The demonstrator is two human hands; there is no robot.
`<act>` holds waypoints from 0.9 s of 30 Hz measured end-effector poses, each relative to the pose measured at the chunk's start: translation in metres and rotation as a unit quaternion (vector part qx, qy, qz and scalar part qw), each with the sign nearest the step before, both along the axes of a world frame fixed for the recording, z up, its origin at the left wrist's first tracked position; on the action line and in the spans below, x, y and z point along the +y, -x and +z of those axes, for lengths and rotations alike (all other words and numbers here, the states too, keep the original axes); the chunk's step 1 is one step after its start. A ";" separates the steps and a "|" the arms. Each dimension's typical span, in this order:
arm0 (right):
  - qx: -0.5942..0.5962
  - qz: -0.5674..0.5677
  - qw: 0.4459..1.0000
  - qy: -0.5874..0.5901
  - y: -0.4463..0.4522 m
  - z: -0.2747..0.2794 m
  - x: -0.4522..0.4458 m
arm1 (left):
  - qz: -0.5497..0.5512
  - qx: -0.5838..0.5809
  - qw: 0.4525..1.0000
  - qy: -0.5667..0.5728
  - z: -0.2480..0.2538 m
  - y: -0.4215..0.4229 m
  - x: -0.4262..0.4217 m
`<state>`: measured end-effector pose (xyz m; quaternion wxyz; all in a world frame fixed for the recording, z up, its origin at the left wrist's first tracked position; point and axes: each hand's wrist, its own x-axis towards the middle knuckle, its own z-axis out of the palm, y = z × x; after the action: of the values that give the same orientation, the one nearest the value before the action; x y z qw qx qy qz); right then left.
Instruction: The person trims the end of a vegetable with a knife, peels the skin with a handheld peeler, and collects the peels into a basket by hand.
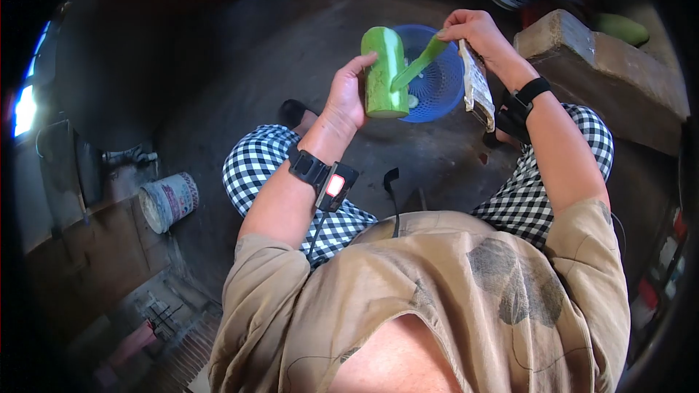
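Observation:
My left hand is wrapped round a thick cylindrical piece of green gourd, held upright over the floor. A pale stripe on the gourd shows where its skin is off. My right hand pinches the top end of a green strip of peel, whose lower end still meets the gourd's side. From the same right hand hangs a flat, whitish, worn tool; its exact kind is unclear. Behind and below the gourd is a blue perforated basket with a few pale pieces inside.
My legs in checked trousers flank the basket. A white printed bucket stands on the left. To the right, a long brown block-like ledge has a green gourd behind it. A black cable rises near my lap.

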<state>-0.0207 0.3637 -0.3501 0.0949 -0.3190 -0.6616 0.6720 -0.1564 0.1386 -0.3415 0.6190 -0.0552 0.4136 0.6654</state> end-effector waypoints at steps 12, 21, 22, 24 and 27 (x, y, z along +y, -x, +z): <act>-0.078 -0.034 0.991 -0.102 0.004 -0.014 -0.020 | 0.028 -0.015 0.999 0.014 -0.006 -0.003 -0.004; -0.123 -0.043 0.931 -0.341 0.015 0.042 -0.045 | -0.027 -0.038 0.999 -0.009 -0.015 -0.025 0.004; -0.109 -0.067 0.929 -0.347 0.016 0.040 -0.045 | -0.036 -0.029 0.999 -0.011 -0.012 -0.028 0.004; -0.079 -0.114 0.924 -0.357 0.018 0.038 -0.047 | -0.055 -0.011 0.998 -0.015 -0.004 -0.033 0.004; -0.149 -0.086 0.921 -0.349 0.016 0.048 -0.045 | -0.060 -0.010 0.998 -0.004 0.000 -0.035 0.005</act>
<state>-0.0363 0.3188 -0.3020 0.1581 -0.4177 -0.8305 0.3328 -0.1211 0.1441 -0.3411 0.6619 -0.0346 0.4073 0.6283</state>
